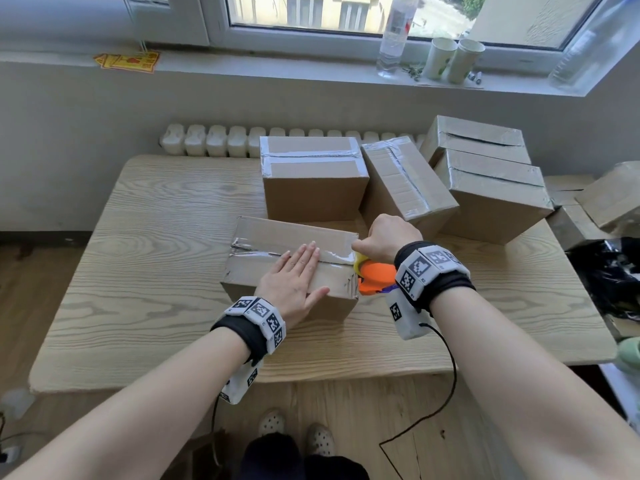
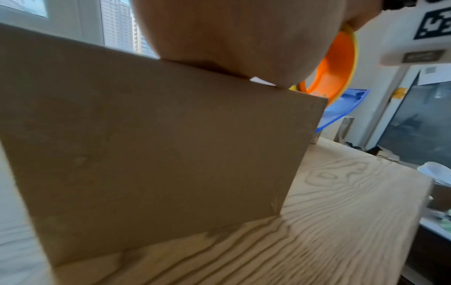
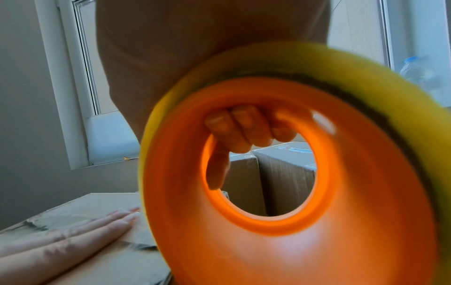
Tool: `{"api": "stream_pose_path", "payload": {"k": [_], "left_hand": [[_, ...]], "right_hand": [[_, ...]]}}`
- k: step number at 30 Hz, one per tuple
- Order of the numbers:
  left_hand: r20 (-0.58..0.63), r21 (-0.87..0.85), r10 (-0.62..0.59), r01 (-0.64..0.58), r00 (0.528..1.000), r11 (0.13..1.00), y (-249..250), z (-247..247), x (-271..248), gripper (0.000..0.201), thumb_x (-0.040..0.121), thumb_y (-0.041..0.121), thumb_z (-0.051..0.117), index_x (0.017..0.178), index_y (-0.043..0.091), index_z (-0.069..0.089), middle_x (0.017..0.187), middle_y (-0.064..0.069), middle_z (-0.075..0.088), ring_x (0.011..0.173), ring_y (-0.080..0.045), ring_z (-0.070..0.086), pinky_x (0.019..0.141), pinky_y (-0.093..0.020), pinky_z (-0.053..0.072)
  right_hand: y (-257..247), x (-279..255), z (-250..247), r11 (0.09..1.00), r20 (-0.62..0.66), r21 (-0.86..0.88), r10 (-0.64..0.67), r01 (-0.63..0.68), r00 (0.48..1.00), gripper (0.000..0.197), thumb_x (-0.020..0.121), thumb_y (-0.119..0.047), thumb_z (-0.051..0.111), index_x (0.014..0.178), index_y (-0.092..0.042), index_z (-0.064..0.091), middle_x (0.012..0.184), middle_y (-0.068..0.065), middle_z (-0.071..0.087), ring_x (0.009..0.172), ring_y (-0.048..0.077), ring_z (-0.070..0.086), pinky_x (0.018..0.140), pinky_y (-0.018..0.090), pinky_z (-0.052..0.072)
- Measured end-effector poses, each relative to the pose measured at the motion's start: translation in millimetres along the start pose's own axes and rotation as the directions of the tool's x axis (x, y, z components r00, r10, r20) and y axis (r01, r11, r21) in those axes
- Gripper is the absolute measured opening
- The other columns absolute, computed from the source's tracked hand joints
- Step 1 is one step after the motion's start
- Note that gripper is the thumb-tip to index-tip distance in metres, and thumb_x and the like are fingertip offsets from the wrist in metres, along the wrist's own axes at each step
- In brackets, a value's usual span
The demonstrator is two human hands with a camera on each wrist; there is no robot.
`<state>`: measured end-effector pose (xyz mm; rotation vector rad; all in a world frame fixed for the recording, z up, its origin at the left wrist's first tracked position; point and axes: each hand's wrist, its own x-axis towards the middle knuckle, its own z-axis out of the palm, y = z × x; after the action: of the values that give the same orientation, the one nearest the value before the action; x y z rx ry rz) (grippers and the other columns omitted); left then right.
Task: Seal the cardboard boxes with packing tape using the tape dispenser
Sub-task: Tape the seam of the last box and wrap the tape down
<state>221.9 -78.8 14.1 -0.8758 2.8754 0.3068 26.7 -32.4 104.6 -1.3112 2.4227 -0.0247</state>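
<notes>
Left hand (image 1: 292, 277) lies flat, fingers straight and together, palm down on top of the near cardboard box (image 1: 273, 268), pressing the flaps by the centre seam. Right hand (image 1: 389, 237) is curled round the orange tape dispenser (image 1: 375, 277); the right wrist view shows fingers (image 3: 240, 125) hooked through its ring, so a firm hold on the tool. Dispenser sits at the box's right end, just over the top edge, touching or nearly so; exact contact unclear. The near box stands toward the front middle of the wooden table (image 1: 138, 271).

Progress: shiny clear tape (image 1: 332, 256) runs along the near box's seam from the left end to the right end, so this strip looks nearly laid; judged left to do are carrying it down the right side, cutting it and smoothing it. At the back edge, a taped box (image 1: 313, 178) and a second taped box (image 1: 408, 183) beside it look done. Toward the back right corner, two stacked boxes (image 1: 485, 178) show dark open seams, though whether tape covers them is unclear.

Pose: both forearms reach forward from the front edge, left wrist low and level, right wrist raised and bent down over the dispenser.
</notes>
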Motion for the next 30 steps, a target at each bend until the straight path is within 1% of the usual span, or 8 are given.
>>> {"api": "stream_pose_path", "payload": {"k": [5, 8, 11, 15, 20, 24, 28, 30], "left_hand": [[0.026, 0.011, 0.093, -0.094, 0.995, 0.996, 29, 2, 16, 0.078, 0.087, 0.066, 0.000, 0.145, 0.017, -0.018, 0.154, 0.002, -0.020, 0.142, -0.009, -0.018, 0.118, -0.031, -0.008], [0.026, 0.032, 0.081, -0.082, 0.996, 0.996, 38, 4, 18, 0.090, 0.082, 0.072, 0.000, 0.147, 0.012, -0.017, 0.154, -0.001, -0.021, 0.143, -0.012, -0.018, 0.118, -0.033, -0.006], [0.035, 0.032, 0.079, -0.080, 0.996, 0.996, 36, 5, 18, 0.092, 0.080, 0.072, 0.001, 0.147, 0.012, -0.017, 0.155, -0.002, -0.020, 0.143, -0.013, -0.017, 0.118, -0.032, -0.006], [0.021, 0.042, 0.087, -0.088, 0.996, 0.995, 35, 7, 19, 0.094, 0.076, 0.074, -0.003, 0.147, 0.012, -0.016, 0.156, -0.002, -0.018, 0.143, -0.011, -0.015, 0.117, -0.030, -0.007], [0.043, 0.047, 0.096, -0.098, 0.994, 0.994, 31, 9, 20, 0.090, 0.080, 0.074, 0.003, 0.144, 0.014, -0.019, 0.155, 0.000, -0.018, 0.142, -0.009, -0.016, 0.118, -0.030, -0.007], [0.035, 0.073, 0.120, -0.123, 0.992, 0.990, 30, 10, 22, 0.089, 0.075, 0.075, -0.006, 0.139, 0.016, -0.024, 0.153, 0.001, -0.022, 0.140, -0.007, -0.019, 0.117, -0.029, -0.007], [0.034, 0.063, 0.113, -0.115, 0.993, 0.991, 30, 9, 21, 0.091, 0.072, 0.076, -0.010, 0.140, 0.016, -0.024, 0.150, 0.002, -0.026, 0.139, -0.007, -0.020, 0.117, -0.028, -0.008], [0.030, 0.056, 0.126, -0.128, 0.992, 0.990, 32, 8, 21, 0.088, 0.072, 0.076, -0.009, 0.140, 0.023, -0.025, 0.152, 0.001, -0.023, 0.141, -0.009, -0.019, 0.117, -0.029, -0.008]], "right_hand": [[2, 1, 1, 1.000, 0.005, 0.004, -0.003, 0.003, 1.000, 0.033, 0.075, -0.040, 0.057, 0.056, -0.016, 0.044, 0.061, 0.001, 0.049, 0.069, 0.028, 0.054, 0.062, 0.029, 0.040], [8, 0, -1, 0.999, 0.065, 0.054, -0.007, 0.003, 0.998, 0.034, 0.075, -0.041, 0.056, 0.055, -0.015, 0.046, 0.059, 0.001, 0.051, 0.064, 0.025, 0.054, 0.058, 0.027, 0.039], [20, 0, -6, 0.977, 0.187, 0.214, -0.013, -0.028, 0.982, 0.035, 0.078, -0.039, 0.057, 0.056, -0.016, 0.043, 0.060, 0.000, 0.048, 0.059, 0.021, 0.047, 0.055, 0.029, 0.034], [42, 0, -11, 0.899, 0.236, 0.435, -0.058, -0.052, 0.970, 0.043, 0.082, -0.030, 0.068, 0.054, -0.015, 0.040, 0.054, -0.001, 0.037, 0.051, 0.015, 0.035, 0.051, 0.029, 0.027], [77, -9, 3, 0.947, 0.246, 0.301, 0.037, -0.113, 0.968, 0.058, 0.074, -0.053, 0.072, 0.047, -0.016, 0.038, 0.046, -0.003, 0.035, 0.045, 0.014, 0.035, 0.049, 0.027, 0.027], [94, -11, 12, 0.899, 0.262, 0.407, 0.056, -0.163, 0.964, 0.038, 0.082, -0.042, 0.068, 0.065, -0.009, 0.060, 0.058, 0.000, 0.044, 0.056, 0.016, 0.041, 0.055, 0.029, 0.031], [100, -10, 16, 0.922, 0.228, 0.341, 0.108, -0.184, 0.968, 0.052, 0.081, -0.047, 0.068, 0.050, -0.014, 0.041, 0.052, -0.002, 0.038, 0.050, 0.016, 0.037, 0.050, 0.029, 0.027], [106, -11, 22, 0.950, 0.226, 0.225, 0.166, -0.218, 0.960, 0.053, 0.076, -0.057, 0.067, 0.052, -0.014, 0.049, 0.055, 0.000, 0.049, 0.055, 0.016, 0.047, 0.051, 0.029, 0.035]]}}
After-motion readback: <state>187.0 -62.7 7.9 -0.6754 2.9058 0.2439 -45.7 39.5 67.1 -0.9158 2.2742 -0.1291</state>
